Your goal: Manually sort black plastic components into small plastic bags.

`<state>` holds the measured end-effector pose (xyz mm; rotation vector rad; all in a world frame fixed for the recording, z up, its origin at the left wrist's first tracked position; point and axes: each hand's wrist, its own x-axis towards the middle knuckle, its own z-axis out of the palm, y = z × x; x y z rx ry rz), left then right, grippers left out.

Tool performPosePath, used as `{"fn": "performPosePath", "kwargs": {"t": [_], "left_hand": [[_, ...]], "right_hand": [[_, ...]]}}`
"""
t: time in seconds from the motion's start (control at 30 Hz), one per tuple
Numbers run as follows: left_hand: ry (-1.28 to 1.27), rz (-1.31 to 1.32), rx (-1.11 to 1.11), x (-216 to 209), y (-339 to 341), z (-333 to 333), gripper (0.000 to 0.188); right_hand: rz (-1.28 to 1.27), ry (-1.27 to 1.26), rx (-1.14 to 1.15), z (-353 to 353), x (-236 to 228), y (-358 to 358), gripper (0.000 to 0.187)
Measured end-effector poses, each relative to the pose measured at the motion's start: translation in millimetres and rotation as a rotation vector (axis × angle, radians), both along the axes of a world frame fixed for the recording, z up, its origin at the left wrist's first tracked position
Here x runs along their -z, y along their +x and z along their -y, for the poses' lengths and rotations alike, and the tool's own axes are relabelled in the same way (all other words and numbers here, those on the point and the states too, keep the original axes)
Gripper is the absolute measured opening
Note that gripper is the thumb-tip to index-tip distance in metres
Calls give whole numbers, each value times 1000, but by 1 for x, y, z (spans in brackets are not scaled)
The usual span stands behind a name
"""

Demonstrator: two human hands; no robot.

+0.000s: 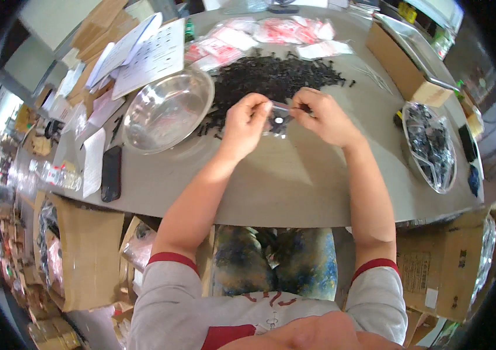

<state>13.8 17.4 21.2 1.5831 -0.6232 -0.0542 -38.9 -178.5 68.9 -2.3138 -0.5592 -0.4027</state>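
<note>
A small clear bag (277, 119) is pinched between the left hand (243, 123) and right hand (322, 116), both grips closed on it, screw pile (271, 79) at twelve o'clock.

The small clear bag's (277, 119) dark contents are too small to identify.

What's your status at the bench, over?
Left hand and right hand both pinch small clear plastic bag. Black screw pile just behind. Nothing between hands and pile.
</note>
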Motion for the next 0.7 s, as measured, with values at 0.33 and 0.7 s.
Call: {"fn": "performPosePath", "kwargs": {"t": [0.33, 0.7], "left_hand": [[-73, -110, -62, -4, -2, -1, 13], [-6, -15, -87, -3, 4, -7, 16]], "right_hand": [[512, 120, 889, 62, -41, -31, 17], [482, -24, 1315, 111, -13, -26, 22]]}}
